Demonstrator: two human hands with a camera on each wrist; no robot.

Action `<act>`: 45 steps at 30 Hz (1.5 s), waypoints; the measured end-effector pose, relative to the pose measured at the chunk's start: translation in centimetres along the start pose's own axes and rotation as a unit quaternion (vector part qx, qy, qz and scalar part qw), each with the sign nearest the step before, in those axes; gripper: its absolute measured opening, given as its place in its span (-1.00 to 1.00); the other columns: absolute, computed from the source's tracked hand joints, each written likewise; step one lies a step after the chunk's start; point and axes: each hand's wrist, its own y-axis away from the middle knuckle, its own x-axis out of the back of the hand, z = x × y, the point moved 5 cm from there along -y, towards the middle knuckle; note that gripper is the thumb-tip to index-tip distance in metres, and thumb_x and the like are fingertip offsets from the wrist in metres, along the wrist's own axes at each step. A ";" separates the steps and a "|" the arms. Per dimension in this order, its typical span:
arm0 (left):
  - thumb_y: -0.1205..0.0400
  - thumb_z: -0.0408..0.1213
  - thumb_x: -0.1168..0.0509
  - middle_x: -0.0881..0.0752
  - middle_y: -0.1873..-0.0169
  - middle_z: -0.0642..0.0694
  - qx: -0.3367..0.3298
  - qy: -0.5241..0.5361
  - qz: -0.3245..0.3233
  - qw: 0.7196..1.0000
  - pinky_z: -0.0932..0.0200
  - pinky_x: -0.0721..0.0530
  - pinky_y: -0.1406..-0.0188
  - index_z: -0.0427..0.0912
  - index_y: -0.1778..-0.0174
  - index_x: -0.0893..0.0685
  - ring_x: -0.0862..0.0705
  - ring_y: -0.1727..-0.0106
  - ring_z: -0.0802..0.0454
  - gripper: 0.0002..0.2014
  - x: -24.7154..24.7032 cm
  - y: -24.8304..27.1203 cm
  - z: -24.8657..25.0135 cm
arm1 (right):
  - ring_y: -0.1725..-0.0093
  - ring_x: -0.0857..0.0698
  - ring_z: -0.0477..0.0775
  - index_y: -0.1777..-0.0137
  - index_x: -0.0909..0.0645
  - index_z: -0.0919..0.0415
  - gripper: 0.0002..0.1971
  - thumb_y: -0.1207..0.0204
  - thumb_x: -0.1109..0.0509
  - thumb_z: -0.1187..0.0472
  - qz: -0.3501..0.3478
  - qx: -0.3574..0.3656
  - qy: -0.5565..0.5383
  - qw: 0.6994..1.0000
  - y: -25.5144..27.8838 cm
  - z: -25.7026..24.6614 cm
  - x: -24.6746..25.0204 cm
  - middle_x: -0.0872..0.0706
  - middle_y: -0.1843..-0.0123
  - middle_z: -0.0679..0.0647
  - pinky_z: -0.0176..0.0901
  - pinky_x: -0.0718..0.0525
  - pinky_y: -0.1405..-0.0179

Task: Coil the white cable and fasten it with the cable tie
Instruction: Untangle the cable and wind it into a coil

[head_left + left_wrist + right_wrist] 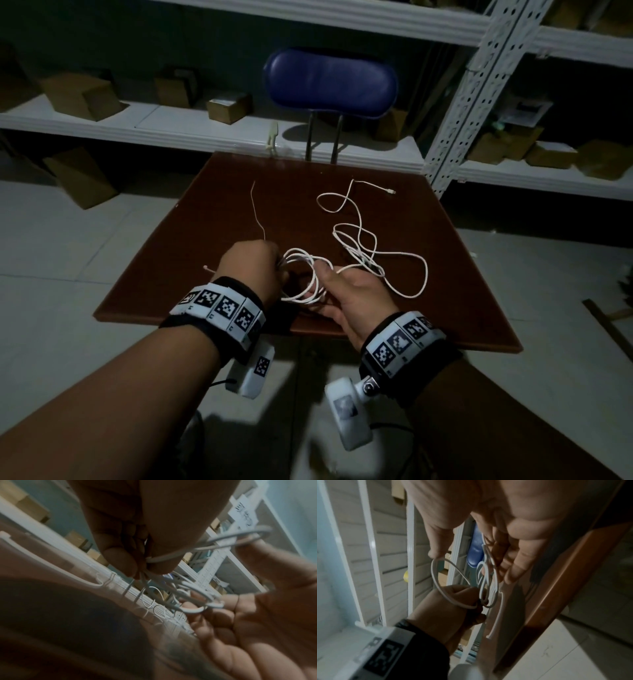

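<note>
Head view: the left hand (251,270) is fisted around one side of a few loops of the white cable (305,277), knuckles up, so the fingertips are hidden. The right hand (349,301) sits at 3 o'clock of the loops, fingers loose and spread, with the coil draped over them; how tightly it holds is hard to say. The rest of the cable snakes across the brown table (212,219) toward 1 o'clock, plug end near the far edge. A thin pale cable tie (257,214) rises at 12 o'clock from the left fist, and its lower end is hidden.

Left wrist view: blurry, but fingers (120,559) pinch the bunched strands (159,559), and the right palm (257,608) lies open at 4 o'clock.

Right wrist view: loops (440,584) hang between the thumb and the left fist (453,609). The fingers (513,566) are straightish. The table edge is cut off at right.
</note>
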 end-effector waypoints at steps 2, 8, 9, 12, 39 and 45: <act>-0.64 -0.18 -0.37 -0.66 0.27 0.02 -0.002 -0.004 -0.007 1.000 0.14 -0.51 0.19 -0.03 0.08 -0.75 -0.61 0.20 0.02 -0.93 -0.1 0.0 0.2 | 0.02 -0.76 0.20 0.10 -0.81 0.25 -0.86 -0.53 -0.54 0.16 0.010 0.011 0.052 0.999 -0.3 0.1 0.4 -0.81 0.04 0.22 0.00 -0.77 0.09; -0.62 -0.16 -0.42 -0.76 0.27 0.01 0.002 0.102 -0.008 0.995 0.02 -0.73 0.05 -0.07 0.16 -0.78 -0.74 0.14 0.02 -0.91 -0.4 -0.2 0.0 | 0.36 -0.59 0.21 0.30 -0.81 0.17 -0.79 -0.53 -0.42 0.29 0.081 0.034 0.119 0.989 -1.5 0.1 2.2 -0.82 0.29 0.06 -0.18 -0.43 0.54; -0.61 -0.17 -0.45 -0.79 0.30 -0.01 0.008 0.154 -0.001 0.988 0.02 -0.76 0.05 -0.08 0.21 -0.79 -0.77 0.17 0.01 -0.88 -0.5 -0.2 -0.2 | 0.42 -0.57 0.14 0.25 -0.79 0.20 -0.79 -0.58 -0.38 0.32 0.082 0.029 0.092 0.992 -1.5 -0.1 2.3 -0.78 0.34 0.08 -0.22 -0.41 0.57; -0.61 -0.13 -0.47 -0.85 0.30 -0.18 0.039 0.332 -0.065 0.940 0.03 -0.78 0.13 -0.19 0.24 -0.84 -0.82 0.25 -0.07 -0.79 -1.4 -0.2 -1.0 | 0.47 -0.61 0.01 0.16 -0.69 0.34 -0.83 -0.65 -0.34 0.37 0.076 0.021 0.017 0.997 -1.4 -0.7 2.5 -0.70 0.36 0.14 -0.26 -0.42 0.57; -0.74 -0.24 -0.28 -0.48 0.55 -0.14 0.080 0.564 -0.178 0.802 0.20 -0.40 0.60 -0.39 0.05 -0.71 -0.39 0.65 -0.02 -0.75 -4.0 0.3 0.3 | 0.29 -0.72 0.07 0.16 -0.75 0.20 -0.92 -0.43 -0.60 0.24 0.038 0.023 0.259 0.965 -1.9 -0.9 4.6 -0.78 0.24 0.05 -0.09 -0.65 0.30; -0.73 -0.25 -0.30 -0.51 0.57 -0.14 0.084 0.535 -0.171 0.823 0.17 -0.46 0.55 -0.32 0.17 -0.71 -0.44 0.64 -0.06 -0.76 -4.3 0.4 0.1 | 0.14 -0.78 -0.04 -0.23 -0.66 0.10 -0.61 -0.42 -0.63 0.24 0.024 0.015 0.275 0.961 -1.8 -0.6 4.8 -0.84 -0.02 0.06 -0.22 -0.66 0.28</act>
